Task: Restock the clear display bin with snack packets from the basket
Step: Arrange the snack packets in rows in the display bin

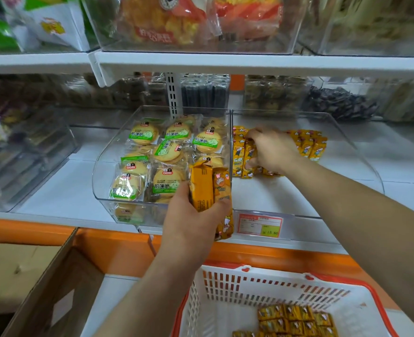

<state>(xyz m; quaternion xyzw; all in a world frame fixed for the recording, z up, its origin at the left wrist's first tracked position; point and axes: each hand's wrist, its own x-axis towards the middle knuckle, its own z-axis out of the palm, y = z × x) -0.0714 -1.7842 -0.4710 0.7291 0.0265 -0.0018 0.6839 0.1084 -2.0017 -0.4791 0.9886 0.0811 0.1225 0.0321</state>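
Packets in yellow wrappers lie in the white basket, nearest the camera. Above it, the left hand clamps fingers and thumb round two upright yellow packets at the shelf edge. Farther in, the right hand curls its fingers on a packet standing among others in the clear display bin, beside a bin of round biscuits.

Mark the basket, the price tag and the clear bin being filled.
basket (225, 283), head view, white slotted back wall
price tag (259, 226), head view, middle of label
clear bin (347, 152), head view, right side wall
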